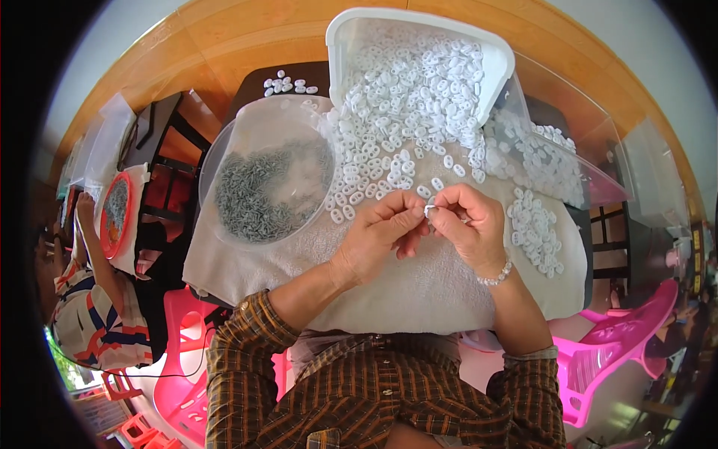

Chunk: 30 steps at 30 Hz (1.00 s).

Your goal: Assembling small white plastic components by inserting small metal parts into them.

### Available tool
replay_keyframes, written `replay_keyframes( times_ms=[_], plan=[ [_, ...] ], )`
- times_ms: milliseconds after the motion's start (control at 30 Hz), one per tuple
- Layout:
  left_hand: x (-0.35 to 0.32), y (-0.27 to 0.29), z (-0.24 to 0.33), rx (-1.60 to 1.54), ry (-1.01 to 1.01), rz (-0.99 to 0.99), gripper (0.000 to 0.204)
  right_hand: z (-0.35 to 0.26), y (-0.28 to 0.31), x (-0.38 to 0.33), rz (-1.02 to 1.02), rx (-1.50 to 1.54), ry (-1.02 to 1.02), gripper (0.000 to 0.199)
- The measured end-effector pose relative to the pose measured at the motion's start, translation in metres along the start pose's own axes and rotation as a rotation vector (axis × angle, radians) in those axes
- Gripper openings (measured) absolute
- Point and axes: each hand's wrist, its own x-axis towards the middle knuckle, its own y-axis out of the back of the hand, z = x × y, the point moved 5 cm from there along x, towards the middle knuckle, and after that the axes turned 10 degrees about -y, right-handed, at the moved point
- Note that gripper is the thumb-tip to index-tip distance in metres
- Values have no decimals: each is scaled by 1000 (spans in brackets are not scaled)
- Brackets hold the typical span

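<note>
My left hand and my right hand meet over the towel-covered table. Their thumbs and forefingers close together on a small white plastic piece; the fingers hide most of it. Just beyond them lie loose white oval pieces with two holes each, spilling from a tipped white tub. To the left of my hands stands a round clear basin with a heap of tiny grey pieces, like small springs. A separate pile of white pieces sits right of my right hand.
A clear plastic box with white pieces stands at the right. More white pieces lie at the table's far left corner. Pink plastic chairs are at both sides. On the left, another person's arm is beside a red basin.
</note>
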Motion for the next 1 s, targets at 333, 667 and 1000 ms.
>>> replay_keyframes(
  times_ms=[333,667,1000],
  plan=[
    [5,17,8,-101,0,22,10,-9,-1,-3,79,83,-17,13],
    [-2,9,12,-136,-14,-28,12,-20,-3,-4,80,-119,116,13],
    [0,18,6,51,-69,63,11,-21,-10,2,49,-497,128,2]
  ],
)
